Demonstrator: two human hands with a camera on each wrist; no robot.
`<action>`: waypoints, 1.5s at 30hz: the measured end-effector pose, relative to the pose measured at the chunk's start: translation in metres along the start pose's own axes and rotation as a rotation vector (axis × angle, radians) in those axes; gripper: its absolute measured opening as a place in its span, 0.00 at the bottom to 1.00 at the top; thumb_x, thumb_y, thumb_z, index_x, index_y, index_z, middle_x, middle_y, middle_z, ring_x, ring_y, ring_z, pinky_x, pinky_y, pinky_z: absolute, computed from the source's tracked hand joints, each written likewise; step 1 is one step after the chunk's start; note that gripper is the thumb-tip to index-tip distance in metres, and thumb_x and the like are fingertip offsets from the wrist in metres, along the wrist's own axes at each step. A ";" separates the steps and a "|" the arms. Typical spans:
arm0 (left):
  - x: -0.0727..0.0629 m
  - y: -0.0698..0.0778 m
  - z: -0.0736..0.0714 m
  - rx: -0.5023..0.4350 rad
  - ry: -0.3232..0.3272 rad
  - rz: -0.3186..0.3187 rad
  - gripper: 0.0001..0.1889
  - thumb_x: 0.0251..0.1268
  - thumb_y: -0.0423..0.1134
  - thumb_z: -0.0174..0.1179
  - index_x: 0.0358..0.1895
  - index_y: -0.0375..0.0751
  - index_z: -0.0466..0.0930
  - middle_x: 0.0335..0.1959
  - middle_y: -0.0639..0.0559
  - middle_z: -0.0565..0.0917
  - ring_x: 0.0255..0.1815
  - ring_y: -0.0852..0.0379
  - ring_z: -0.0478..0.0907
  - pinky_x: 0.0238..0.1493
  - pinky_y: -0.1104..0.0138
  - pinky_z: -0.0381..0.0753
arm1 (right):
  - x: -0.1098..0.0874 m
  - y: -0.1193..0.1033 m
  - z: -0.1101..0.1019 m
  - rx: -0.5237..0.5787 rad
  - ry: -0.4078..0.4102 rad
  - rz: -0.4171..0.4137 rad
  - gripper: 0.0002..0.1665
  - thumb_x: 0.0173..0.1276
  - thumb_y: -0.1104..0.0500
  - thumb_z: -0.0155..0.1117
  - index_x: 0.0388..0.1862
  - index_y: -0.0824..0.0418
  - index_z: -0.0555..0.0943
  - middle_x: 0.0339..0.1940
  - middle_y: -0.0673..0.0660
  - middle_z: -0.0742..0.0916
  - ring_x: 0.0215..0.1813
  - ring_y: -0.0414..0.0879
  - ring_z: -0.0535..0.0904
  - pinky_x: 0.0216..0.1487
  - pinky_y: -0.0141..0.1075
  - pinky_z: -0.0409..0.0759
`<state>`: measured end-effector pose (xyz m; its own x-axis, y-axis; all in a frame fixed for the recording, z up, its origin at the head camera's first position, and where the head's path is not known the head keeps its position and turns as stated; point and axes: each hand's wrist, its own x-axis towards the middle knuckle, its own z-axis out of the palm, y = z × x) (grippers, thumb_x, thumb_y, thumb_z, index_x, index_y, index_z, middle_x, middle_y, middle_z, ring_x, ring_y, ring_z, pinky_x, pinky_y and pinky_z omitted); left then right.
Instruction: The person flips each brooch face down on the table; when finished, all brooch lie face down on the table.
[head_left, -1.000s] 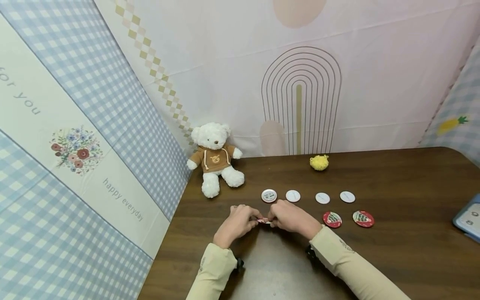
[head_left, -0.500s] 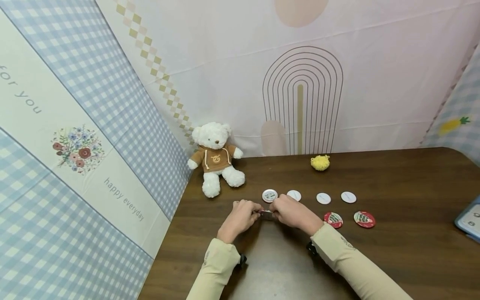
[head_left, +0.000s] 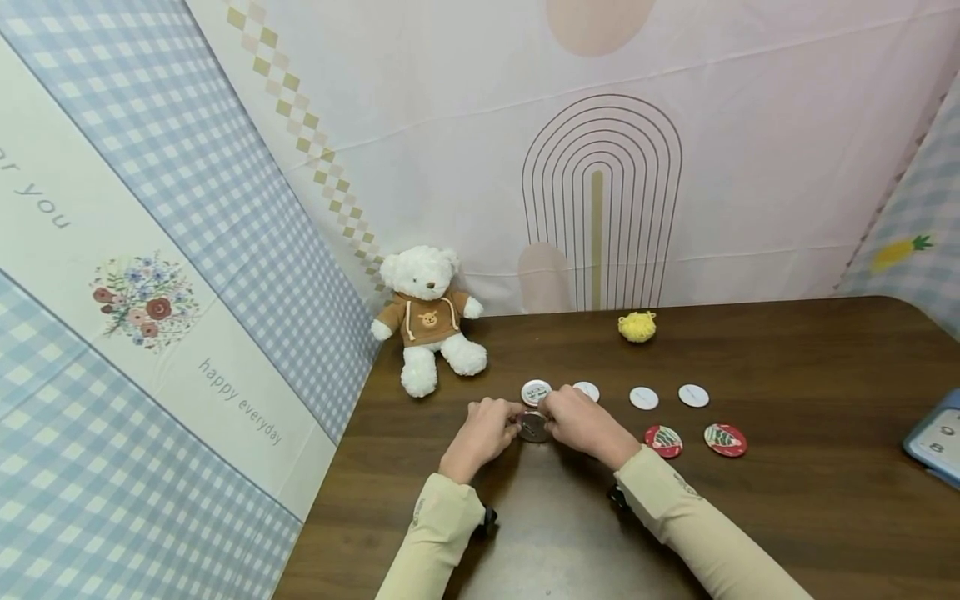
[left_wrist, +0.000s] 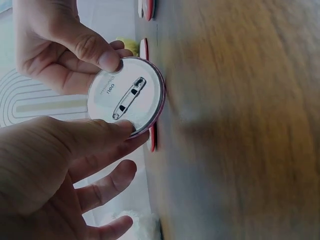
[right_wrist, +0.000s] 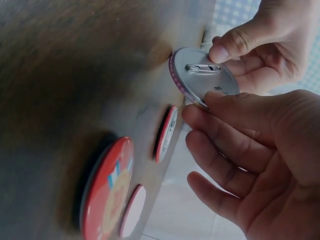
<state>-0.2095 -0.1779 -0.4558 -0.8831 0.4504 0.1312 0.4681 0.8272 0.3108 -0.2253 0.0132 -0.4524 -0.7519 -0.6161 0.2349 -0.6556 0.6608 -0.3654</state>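
Both hands hold one round pin-back button badge [head_left: 534, 427] up at the middle front of the table. Its silver back, with a safety pin and small lettering, faces the wrist cameras; the printed front is turned away. My left hand [head_left: 483, 435] pinches one side between thumb and fingers, while my right hand [head_left: 587, 427] pinches the opposite side. In the left wrist view the badge [left_wrist: 127, 95] stands tilted, its lower edge close over the wood. A pinkish rim shows on the badge [right_wrist: 200, 75] in the right wrist view.
Just beyond the hands lies a row of white round badges, among them a printed one [head_left: 536, 392] and a plain one [head_left: 643, 398]. Two red tree badges [head_left: 663, 442] sit to the right. A teddy bear [head_left: 426, 321], yellow yarn bundle [head_left: 637, 327] and blue-edged device [head_left: 933, 437] stand farther out.
The held badge has tipped from nearly edge-on, with some reddish print showing, to its dark silver back facing the head camera. Both hands have shifted slightly away from the person.
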 end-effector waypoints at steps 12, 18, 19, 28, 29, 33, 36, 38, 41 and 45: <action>0.000 0.004 0.002 -0.004 -0.110 -0.045 0.08 0.60 0.33 0.69 0.42 0.47 0.86 0.20 0.60 0.75 0.31 0.54 0.76 0.40 0.53 0.69 | -0.001 0.000 0.008 0.020 0.020 0.021 0.14 0.48 0.75 0.70 0.21 0.59 0.76 0.16 0.47 0.71 0.21 0.42 0.66 0.24 0.38 0.68; -0.003 0.006 0.003 -0.052 -0.125 -0.080 0.15 0.59 0.33 0.71 0.48 0.41 0.80 0.25 0.57 0.76 0.33 0.53 0.76 0.42 0.54 0.67 | -0.002 -0.003 0.010 0.039 -0.018 0.063 0.14 0.50 0.75 0.70 0.28 0.60 0.76 0.19 0.48 0.74 0.22 0.43 0.69 0.25 0.39 0.70; -0.004 0.006 0.003 -0.063 -0.125 -0.085 0.16 0.58 0.33 0.71 0.48 0.40 0.78 0.26 0.56 0.76 0.32 0.52 0.76 0.42 0.55 0.67 | -0.002 -0.004 0.010 0.038 -0.023 0.066 0.15 0.50 0.74 0.70 0.29 0.61 0.76 0.19 0.48 0.74 0.22 0.43 0.70 0.25 0.39 0.70; -0.006 0.006 0.006 -0.048 -0.103 -0.087 0.21 0.54 0.36 0.76 0.46 0.42 0.74 0.32 0.52 0.82 0.37 0.50 0.80 0.39 0.56 0.67 | -0.002 -0.009 0.012 0.037 -0.042 0.104 0.16 0.49 0.74 0.71 0.31 0.61 0.75 0.20 0.50 0.75 0.23 0.45 0.71 0.26 0.41 0.71; -0.007 0.006 0.006 -0.039 -0.109 -0.094 0.20 0.54 0.37 0.76 0.46 0.42 0.75 0.33 0.53 0.81 0.38 0.50 0.80 0.39 0.57 0.67 | -0.002 -0.009 0.013 0.036 -0.042 0.104 0.16 0.49 0.74 0.71 0.31 0.61 0.75 0.20 0.51 0.75 0.23 0.46 0.71 0.26 0.42 0.71; -0.007 0.006 0.006 -0.013 -0.123 -0.102 0.19 0.54 0.39 0.77 0.45 0.43 0.78 0.35 0.54 0.78 0.42 0.49 0.77 0.40 0.57 0.66 | -0.002 -0.008 0.016 0.028 -0.050 0.108 0.15 0.49 0.74 0.72 0.30 0.60 0.78 0.21 0.51 0.77 0.24 0.46 0.73 0.27 0.42 0.72; -0.007 0.005 0.006 0.000 -0.124 -0.094 0.17 0.52 0.39 0.77 0.43 0.43 0.81 0.37 0.52 0.78 0.44 0.48 0.75 0.41 0.57 0.66 | -0.002 -0.009 0.017 0.024 -0.064 0.106 0.14 0.48 0.74 0.72 0.28 0.60 0.79 0.21 0.50 0.78 0.24 0.45 0.73 0.28 0.43 0.73; -0.007 0.005 0.006 0.007 -0.125 -0.089 0.16 0.52 0.39 0.78 0.43 0.43 0.83 0.38 0.51 0.78 0.44 0.47 0.75 0.41 0.57 0.66 | -0.002 -0.009 0.016 0.019 -0.065 0.096 0.13 0.48 0.74 0.71 0.26 0.59 0.79 0.20 0.49 0.77 0.24 0.45 0.72 0.28 0.43 0.72; -0.007 0.005 0.006 0.015 -0.132 -0.083 0.16 0.52 0.40 0.77 0.44 0.43 0.85 0.39 0.51 0.77 0.44 0.47 0.74 0.41 0.57 0.65 | -0.001 -0.009 0.016 0.008 -0.064 0.085 0.13 0.47 0.74 0.70 0.22 0.58 0.78 0.17 0.48 0.76 0.22 0.45 0.71 0.27 0.43 0.72; -0.008 0.006 0.005 0.042 -0.165 -0.080 0.15 0.56 0.41 0.76 0.46 0.43 0.86 0.39 0.50 0.76 0.44 0.48 0.72 0.41 0.58 0.64 | -0.001 -0.009 0.017 -0.004 -0.069 0.091 0.15 0.47 0.74 0.70 0.18 0.56 0.76 0.16 0.48 0.74 0.22 0.44 0.70 0.26 0.43 0.71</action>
<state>-0.1996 -0.1747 -0.4598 -0.9020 0.4289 -0.0494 0.4008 0.8743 0.2738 -0.2176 0.0006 -0.4645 -0.8016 -0.5818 0.1379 -0.5854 0.7168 -0.3788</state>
